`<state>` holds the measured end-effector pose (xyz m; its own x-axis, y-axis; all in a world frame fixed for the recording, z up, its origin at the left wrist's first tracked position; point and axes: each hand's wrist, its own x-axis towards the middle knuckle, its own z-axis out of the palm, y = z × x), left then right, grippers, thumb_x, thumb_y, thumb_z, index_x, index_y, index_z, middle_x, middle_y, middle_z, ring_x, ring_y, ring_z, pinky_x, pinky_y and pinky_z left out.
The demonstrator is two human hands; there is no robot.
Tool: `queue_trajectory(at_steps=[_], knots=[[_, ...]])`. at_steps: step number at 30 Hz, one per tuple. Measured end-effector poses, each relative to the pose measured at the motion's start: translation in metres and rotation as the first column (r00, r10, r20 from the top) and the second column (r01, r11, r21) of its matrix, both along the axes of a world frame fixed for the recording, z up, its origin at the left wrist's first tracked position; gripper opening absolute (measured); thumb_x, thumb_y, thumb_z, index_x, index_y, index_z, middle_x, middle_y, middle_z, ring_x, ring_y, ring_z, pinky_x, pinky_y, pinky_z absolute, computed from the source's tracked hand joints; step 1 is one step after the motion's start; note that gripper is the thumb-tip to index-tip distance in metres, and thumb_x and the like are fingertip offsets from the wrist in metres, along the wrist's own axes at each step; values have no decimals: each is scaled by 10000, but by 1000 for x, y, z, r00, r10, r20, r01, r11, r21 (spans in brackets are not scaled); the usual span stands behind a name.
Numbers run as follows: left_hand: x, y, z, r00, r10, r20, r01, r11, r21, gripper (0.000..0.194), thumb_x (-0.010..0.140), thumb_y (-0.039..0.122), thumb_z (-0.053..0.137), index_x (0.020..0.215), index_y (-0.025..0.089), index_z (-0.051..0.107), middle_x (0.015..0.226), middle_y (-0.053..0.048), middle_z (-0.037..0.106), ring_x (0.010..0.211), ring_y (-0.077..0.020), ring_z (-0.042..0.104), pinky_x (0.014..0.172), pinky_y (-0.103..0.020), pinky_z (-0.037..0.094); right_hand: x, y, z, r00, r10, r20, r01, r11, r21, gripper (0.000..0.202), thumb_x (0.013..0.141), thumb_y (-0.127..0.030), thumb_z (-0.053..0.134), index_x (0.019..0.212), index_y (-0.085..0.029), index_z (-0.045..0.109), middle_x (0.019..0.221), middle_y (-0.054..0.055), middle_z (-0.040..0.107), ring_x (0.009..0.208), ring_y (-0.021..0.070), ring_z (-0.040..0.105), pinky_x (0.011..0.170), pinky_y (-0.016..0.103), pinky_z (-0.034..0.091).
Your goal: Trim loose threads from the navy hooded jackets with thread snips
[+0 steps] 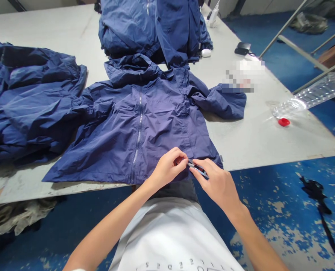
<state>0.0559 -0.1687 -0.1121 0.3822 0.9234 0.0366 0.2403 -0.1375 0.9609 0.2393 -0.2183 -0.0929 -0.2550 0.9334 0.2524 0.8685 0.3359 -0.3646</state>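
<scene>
A navy hooded jacket (161, 124) lies spread on the white table, its front zipper closed and its hood toward the far side. Over its lower right hem, my right hand (212, 178) holds small thread snips (198, 169), the blades pointing left. My left hand (171, 163) is closed in a pinch right at the tips of the snips; what its fingers hold is too small to make out.
More navy jackets lie at the left (34, 101) and far side (153, 30) of the white table (249, 143). A clear plastic bottle (311, 94) and a red cap (284, 122) are at the right. A metal frame (302, 52) stands beyond the right edge.
</scene>
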Motion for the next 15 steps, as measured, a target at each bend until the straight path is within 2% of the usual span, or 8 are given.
queue_trajectory(at_steps=[8, 15], knots=[[2, 0, 1, 1000, 9, 7, -9, 1000, 15, 96, 893, 208, 566, 830, 170, 627, 799, 15, 520, 662, -88, 463, 626, -216, 370, 0, 1, -4, 999, 8, -36, -7, 1000, 24, 275, 989, -372, 518, 1106, -192, 689, 978, 54, 740, 817, 174, 723, 660, 257, 511], [3, 3, -3, 998, 20, 62, -20, 1000, -1, 89, 889, 194, 576, 822, 161, 624, 790, 18, 513, 652, -82, 447, 607, -212, 356, -1, 2, -8, 991, 25, -135, -17, 998, 59, 206, 960, -302, 580, 1095, -189, 689, 958, 39, 735, 826, 168, 713, 730, 262, 525]])
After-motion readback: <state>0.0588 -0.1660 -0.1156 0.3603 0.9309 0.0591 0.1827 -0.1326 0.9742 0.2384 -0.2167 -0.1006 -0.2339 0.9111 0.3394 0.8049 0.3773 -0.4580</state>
